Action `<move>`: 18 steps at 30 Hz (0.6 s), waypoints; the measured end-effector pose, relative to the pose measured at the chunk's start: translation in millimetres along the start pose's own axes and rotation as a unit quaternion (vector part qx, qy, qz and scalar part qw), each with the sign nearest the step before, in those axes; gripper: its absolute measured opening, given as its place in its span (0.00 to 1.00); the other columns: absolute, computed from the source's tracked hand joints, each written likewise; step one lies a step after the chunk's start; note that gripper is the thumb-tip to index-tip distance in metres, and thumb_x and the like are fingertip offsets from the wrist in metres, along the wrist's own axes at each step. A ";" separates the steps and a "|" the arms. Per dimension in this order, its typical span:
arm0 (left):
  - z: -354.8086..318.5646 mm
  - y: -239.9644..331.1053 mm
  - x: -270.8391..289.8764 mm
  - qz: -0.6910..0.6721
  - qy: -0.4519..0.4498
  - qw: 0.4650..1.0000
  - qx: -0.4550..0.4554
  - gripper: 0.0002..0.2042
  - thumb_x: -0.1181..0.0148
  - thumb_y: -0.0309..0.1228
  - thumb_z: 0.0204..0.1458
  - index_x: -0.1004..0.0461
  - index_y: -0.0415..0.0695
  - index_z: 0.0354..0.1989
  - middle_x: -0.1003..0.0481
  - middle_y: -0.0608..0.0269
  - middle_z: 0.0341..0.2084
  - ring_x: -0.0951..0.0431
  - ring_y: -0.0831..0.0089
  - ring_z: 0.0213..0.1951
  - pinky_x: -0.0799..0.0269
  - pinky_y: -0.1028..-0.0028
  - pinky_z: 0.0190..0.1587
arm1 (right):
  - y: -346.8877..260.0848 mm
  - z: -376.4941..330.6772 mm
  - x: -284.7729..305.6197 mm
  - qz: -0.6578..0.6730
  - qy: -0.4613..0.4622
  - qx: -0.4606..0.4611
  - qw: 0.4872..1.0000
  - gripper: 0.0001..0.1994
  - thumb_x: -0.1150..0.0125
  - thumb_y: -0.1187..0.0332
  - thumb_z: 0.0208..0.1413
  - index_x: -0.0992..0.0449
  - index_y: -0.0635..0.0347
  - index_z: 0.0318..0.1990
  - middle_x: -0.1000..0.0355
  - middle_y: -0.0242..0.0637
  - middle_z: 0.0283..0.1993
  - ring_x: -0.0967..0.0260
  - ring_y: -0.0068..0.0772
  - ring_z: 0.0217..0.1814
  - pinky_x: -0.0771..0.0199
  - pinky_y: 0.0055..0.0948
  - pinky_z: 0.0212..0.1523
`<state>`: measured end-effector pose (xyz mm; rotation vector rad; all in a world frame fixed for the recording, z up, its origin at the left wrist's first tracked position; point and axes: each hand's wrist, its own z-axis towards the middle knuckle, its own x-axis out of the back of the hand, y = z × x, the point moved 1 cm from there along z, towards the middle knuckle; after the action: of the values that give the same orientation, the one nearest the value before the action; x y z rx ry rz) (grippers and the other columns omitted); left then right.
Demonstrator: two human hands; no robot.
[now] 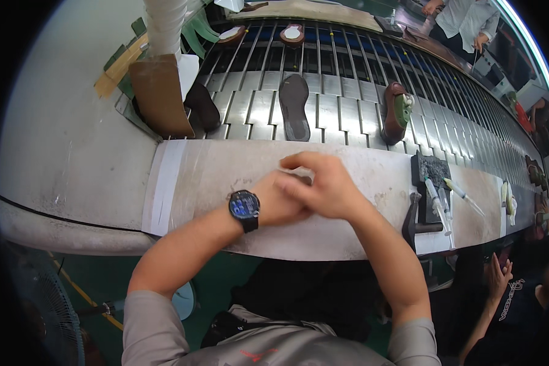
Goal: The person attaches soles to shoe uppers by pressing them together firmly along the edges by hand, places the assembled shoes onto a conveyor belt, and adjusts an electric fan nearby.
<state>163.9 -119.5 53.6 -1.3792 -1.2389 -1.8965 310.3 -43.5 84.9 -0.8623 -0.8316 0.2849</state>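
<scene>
My right hand [328,183] lies across the back of my left hand [271,198], over the pale worktop [341,238]. Its thumb and index finger are bent and apart, with no object between them. The fingers of my left hand are mostly hidden beneath it. A black wristwatch [244,207] sits on my left wrist, its face lit. Just beyond my hands, a dark shoe sole [294,107] lies on the metal slat conveyor [338,97]. Another dark sole [204,107] is to its left, and a brown shoe [394,113] with a green part is to its right.
On the right of the worktop are a dark hammer [412,222], a black block [429,166] and syringes [438,204]. Cardboard [160,97] and a white duct [165,27] stand at the left. A fan [49,311] is lower left. Other people [466,24] are at the right.
</scene>
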 end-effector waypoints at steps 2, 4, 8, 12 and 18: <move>5.7 -12.2 27.4 0.046 0.015 0.996 0.073 0.14 0.33 0.42 0.58 0.20 0.42 0.39 0.16 0.51 0.38 0.16 0.50 0.36 0.19 0.54 0.42 | 28.2 7.3 6.3 0.105 0.058 -0.177 0.977 0.14 0.27 0.61 0.61 0.17 0.67 0.38 0.17 0.40 0.34 0.19 0.29 0.37 0.19 0.32 0.42; 11.2 -33.6 29.8 0.033 0.068 0.994 0.080 0.15 0.34 0.44 0.59 0.21 0.42 0.36 0.16 0.50 0.34 0.16 0.49 0.35 0.20 0.54 0.40 | 48.8 3.6 8.0 0.118 0.093 -0.198 0.969 0.14 0.28 0.63 0.62 0.18 0.67 0.35 0.19 0.36 0.31 0.23 0.24 0.34 0.23 0.29 0.38; 24.4 -51.1 24.9 -0.007 0.113 0.982 0.149 0.15 0.30 0.42 0.58 0.24 0.44 0.28 0.21 0.54 0.22 0.19 0.51 0.29 0.25 0.56 0.33 | 58.1 -2.2 13.1 0.071 0.145 -0.207 0.965 0.18 0.27 0.63 0.60 0.26 0.65 0.24 0.31 0.30 0.20 0.40 0.19 0.25 0.38 0.29 0.26; 30.2 -53.1 14.5 0.004 0.195 0.968 0.161 0.17 0.29 0.43 0.57 0.25 0.45 0.26 0.22 0.57 0.20 0.21 0.53 0.24 0.28 0.57 0.28 | 61.9 -1.1 16.6 0.114 0.166 -0.234 0.951 0.19 0.28 0.66 0.59 0.31 0.64 0.22 0.34 0.28 0.20 0.43 0.19 0.25 0.40 0.30 0.26; 25.8 -53.1 16.4 -0.023 0.191 0.972 0.137 0.16 0.27 0.42 0.55 0.25 0.45 0.27 0.22 0.59 0.20 0.21 0.58 0.23 0.28 0.60 0.28 | 52.5 0.3 13.7 0.122 0.166 -0.236 0.950 0.18 0.30 0.71 0.58 0.36 0.60 0.22 0.39 0.25 0.20 0.46 0.18 0.25 0.41 0.28 0.26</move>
<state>128.0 -70.0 50.3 -0.8044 -1.2824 -1.8265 324.2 -2.6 52.1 -1.4250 -0.4784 0.1473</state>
